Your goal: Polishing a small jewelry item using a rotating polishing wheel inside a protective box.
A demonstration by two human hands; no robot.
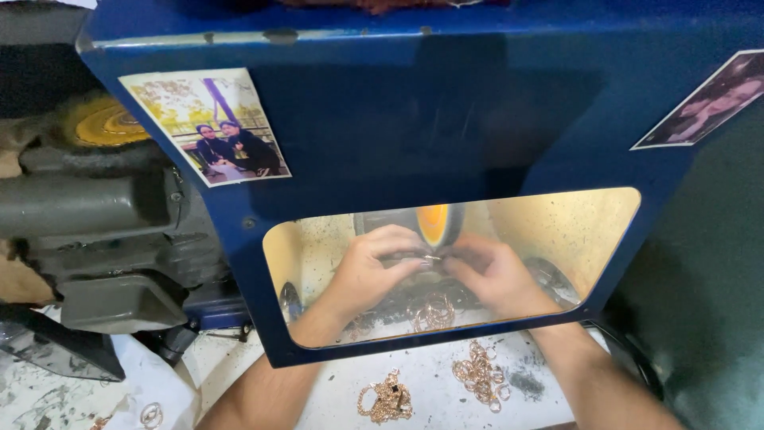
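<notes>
1. Small rose-gold metal ring (430,259) pinched between fingertips of left hand (370,271) and right hand (495,275)
2. Held just below spinning orange polishing wheel (434,223), inside blue metal hood (446,119)
3. Heaps of rose-gold rings (480,374) nearer, on white bench (430,398)

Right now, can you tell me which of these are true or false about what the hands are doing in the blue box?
1. Both hands hold a small ring at the orange wheel. True.
2. The hood is red. False: it is blue.
3. Gold-coloured rings lie in piles on the white surface. True.
4. The left hand rests outside the hood. False: it reaches inside, seen through the window.
</notes>
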